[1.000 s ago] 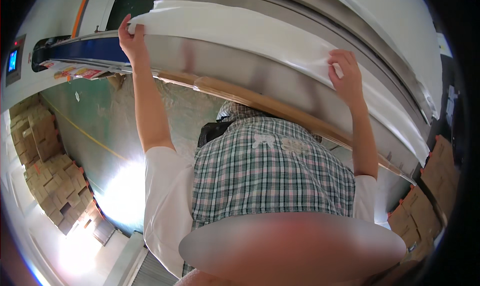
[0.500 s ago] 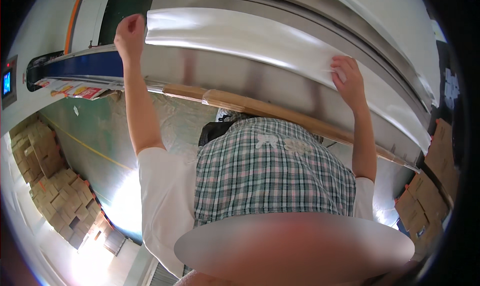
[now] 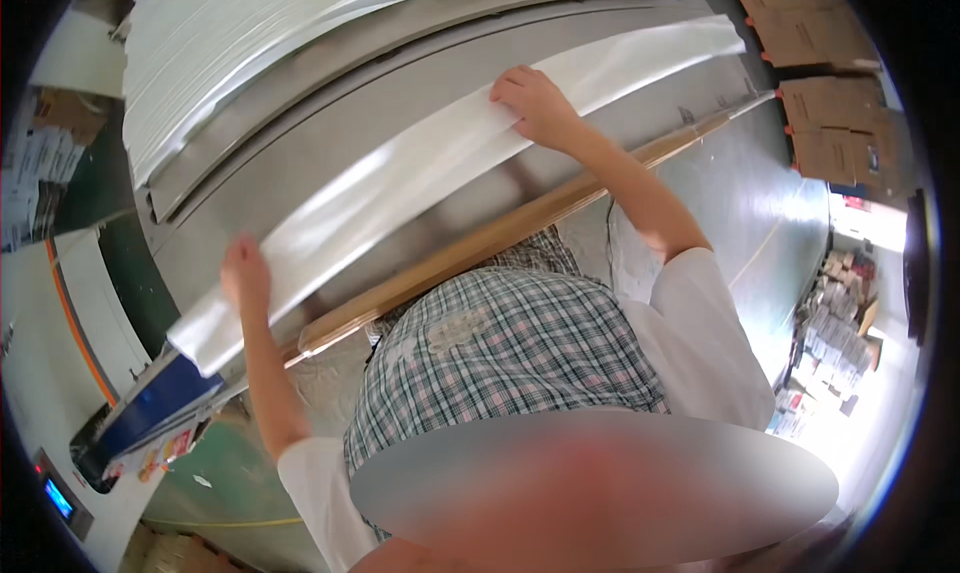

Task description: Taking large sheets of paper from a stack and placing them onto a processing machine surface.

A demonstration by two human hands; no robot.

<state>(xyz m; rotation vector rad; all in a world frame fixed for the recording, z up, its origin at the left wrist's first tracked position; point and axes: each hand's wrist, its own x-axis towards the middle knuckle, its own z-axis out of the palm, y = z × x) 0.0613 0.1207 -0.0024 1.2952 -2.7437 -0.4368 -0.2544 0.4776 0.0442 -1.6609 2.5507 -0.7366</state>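
Note:
A long strip of glossy white sheet (image 3: 400, 188), too smooth to tell whether film or cloth, lies across the grey metal table. Its left end hangs over the table's blue side panel. My left hand (image 3: 246, 276) is at the strip near that end; motion smears its fingers, so its grip cannot be made out. Farther right, my right hand (image 3: 540, 111) rests on the strip with curved fingers, a gap showing between the fingers and the thumb.
Behind a raised metal bar (image 3: 400, 48) lies a broad white ribbed sheet (image 3: 240, 63). Brown cardboard edging (image 3: 470, 243) runs along the table's near side. Cartons (image 3: 830, 123) are stacked at far right; a machine with a small lit screen (image 3: 58, 498) stands at lower left.
The view has turned, swinging the table round. My left hand has gone from beyond the strip's left end onto the strip. The strip's left end now overlaps the blue panel.

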